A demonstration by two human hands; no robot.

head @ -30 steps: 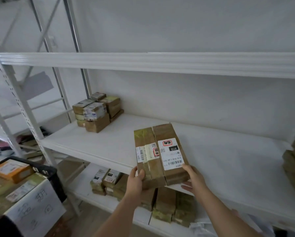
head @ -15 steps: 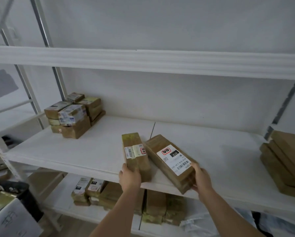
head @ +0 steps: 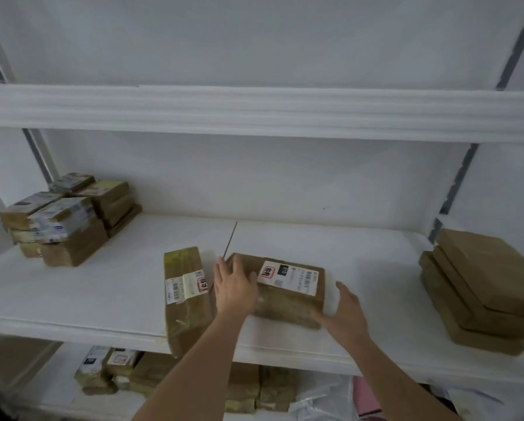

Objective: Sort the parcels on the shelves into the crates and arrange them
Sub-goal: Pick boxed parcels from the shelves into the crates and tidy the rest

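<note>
Where the middle shelf (head: 72,299) meets its front edge lie two parcels: the labelled box (head: 288,288), flat between both hands, and a taped box (head: 186,296) overhanging the edge. Left hand (head: 234,287) rests flat-fingered on its left end; right hand (head: 344,308), fingers relaxed, touches its right corner. Two stacks occupy the shelf ends: left stack (head: 66,220), right stack (head: 479,287).

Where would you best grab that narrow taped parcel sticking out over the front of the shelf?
Probably by its long sides near the front end. The narrow taped parcel lies flat, lengthwise front to back, its near end overhanging the shelf edge. Coming from the front, fingers can slip under that overhang with the thumb on top. The left hand is nearest, resting on the wider parcel.
</note>
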